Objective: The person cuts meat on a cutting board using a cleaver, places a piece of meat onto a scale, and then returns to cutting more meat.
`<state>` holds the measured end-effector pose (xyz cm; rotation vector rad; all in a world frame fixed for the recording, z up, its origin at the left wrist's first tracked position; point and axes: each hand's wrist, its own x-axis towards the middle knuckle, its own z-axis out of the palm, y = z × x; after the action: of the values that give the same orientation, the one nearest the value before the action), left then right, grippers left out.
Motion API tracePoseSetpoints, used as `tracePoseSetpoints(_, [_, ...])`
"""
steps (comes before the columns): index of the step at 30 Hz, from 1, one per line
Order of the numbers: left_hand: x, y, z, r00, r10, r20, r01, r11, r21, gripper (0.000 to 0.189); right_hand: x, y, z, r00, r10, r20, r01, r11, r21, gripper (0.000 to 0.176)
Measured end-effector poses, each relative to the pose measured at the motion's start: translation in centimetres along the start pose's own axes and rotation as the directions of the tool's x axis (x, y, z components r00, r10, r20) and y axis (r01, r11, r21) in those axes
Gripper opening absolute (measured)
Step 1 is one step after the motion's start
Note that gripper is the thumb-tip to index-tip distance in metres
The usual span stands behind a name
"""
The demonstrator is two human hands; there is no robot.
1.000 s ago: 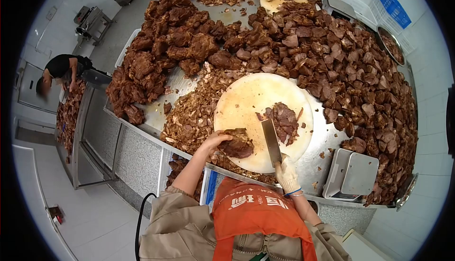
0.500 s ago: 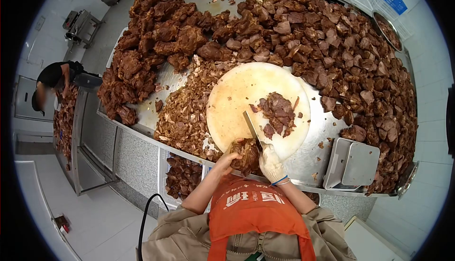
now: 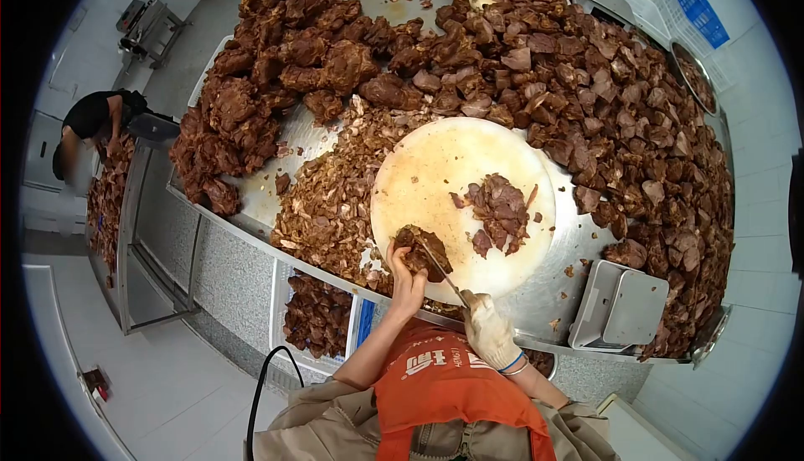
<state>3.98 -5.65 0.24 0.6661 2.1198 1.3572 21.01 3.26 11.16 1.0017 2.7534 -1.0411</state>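
Observation:
My bare left hand (image 3: 407, 283) is closed around the left side of a chunk of brown cooked meat (image 3: 416, 247), at the lower left of a round white cutting board (image 3: 427, 164). In my right hand (image 3: 489, 329), covered by a pale glove, is the handle of a knife (image 3: 446, 277). The blade points up and left and overlaps the meat chunk. Sliced meat pieces (image 3: 502, 206) lie on the right half of the board.
Large meat chunks (image 3: 226, 126) are heaped left, small scraps (image 3: 331, 201) beside the board, cut pieces (image 3: 620, 118) right. A scale (image 3: 634, 298) stands near the table edge. A crate of meat (image 3: 318, 319) sits below. A person (image 3: 88, 122) bends over another table.
My left hand and the meat chunk have moved up onto the board's lower edge. The knife has swung lower, its blade now across the meat. My right hand has shifted down slightly.

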Motion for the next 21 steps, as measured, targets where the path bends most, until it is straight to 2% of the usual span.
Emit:
tracePoseSetpoints(2, [0.4, 0.3, 0.0, 1.000, 0.000, 0.029, 0.000, 1.000, -0.001, 0.055, 0.0, -0.5, -0.4, 0.989, 0.090, 0.121, -0.072, 0.987, -0.145, 0.036])
tracePoseSetpoints(5, [0.5, 0.3, 0.2, 0.999, 0.016, 0.031, -0.017, 0.999, 0.036, 0.054, -0.1, -0.3, -1.4, 0.988, 0.061, 0.143, -0.032, 0.980, -0.195, 0.035])
tracePoseSetpoints(7, [0.8, 0.5, 0.4, 0.999, 0.038, 0.013, -0.039, 0.993, 0.113, 0.054, -0.4, 0.2, -1.3, 0.990, 0.056, 0.132, -0.030, 0.981, -0.190, 0.035])
tracePoseSetpoints(10, [1.0, 0.6, 0.5, 1.000, 0.001, 0.024, -0.004, 0.994, 0.110, 0.053, -0.2, 0.7, -1.0, 0.993, 0.022, 0.115, -0.001, 0.983, -0.182, 0.031])
tracePoseSetpoints(12, [1.1, 0.1, 0.4, 0.999, 0.024, 0.037, -0.030, 0.988, 0.154, 0.053, 0.3, 1.6, 0.3, 0.995, 0.003, 0.104, 0.015, 0.985, -0.174, 0.027])
tracePoseSetpoints(13, [1.2, -0.1, 0.4, 0.998, 0.047, 0.043, -0.054, 0.979, 0.197, 0.052, 0.9, 2.2, 1.6, 0.996, 0.016, 0.084, -0.024, 0.995, 0.094, 0.029])
tracePoseSetpoints(14, [1.4, -0.6, 0.7, 0.996, 0.067, 0.054, -0.079, 0.965, 0.249, 0.051, 1.0, 2.5, 2.6, 0.997, 0.035, 0.066, -0.056, 0.933, 0.356, 0.032])
tracePoseSetpoints(15, [1.5, 0.1, 0.6, 0.996, 0.070, 0.063, -0.084, 0.964, 0.252, 0.051, 1.8, 0.2, 0.0, 0.999, -0.009, 0.044, 0.010, 0.999, -0.031, 0.028])
tracePoseSetpoints(16, [1.9, 1.3, 0.5, 0.995, 0.084, 0.060, -0.097, 0.961, 0.257, 0.052, 2.8, -0.5, 0.0, 0.999, -0.003, 0.036, 0.004, 1.000, -0.028, 0.028])
tracePoseSetpoints(18, [2.6, 2.1, 0.6, 0.991, 0.121, 0.052, -0.131, 0.956, 0.263, 0.052, 3.7, -1.3, 0.2, 0.995, 0.052, 0.087, -0.020, 0.945, -0.327, 0.027])
tracePoseSetpoints(19, [2.7, 1.9, 0.8, 0.990, 0.127, 0.058, -0.138, 0.955, 0.262, 0.052, 3.7, -1.2, 0.2, 1.000, -0.011, 0.028, 0.020, 0.946, -0.325, 0.028])
tracePoseSetpoints(21, [3.2, 1.2, 0.9, 0.997, 0.059, 0.051, -0.069, 0.968, 0.242, 0.051, 2.9, -0.4, -0.8, 0.999, -0.005, 0.034, 0.014, 0.966, -0.260, 0.027])
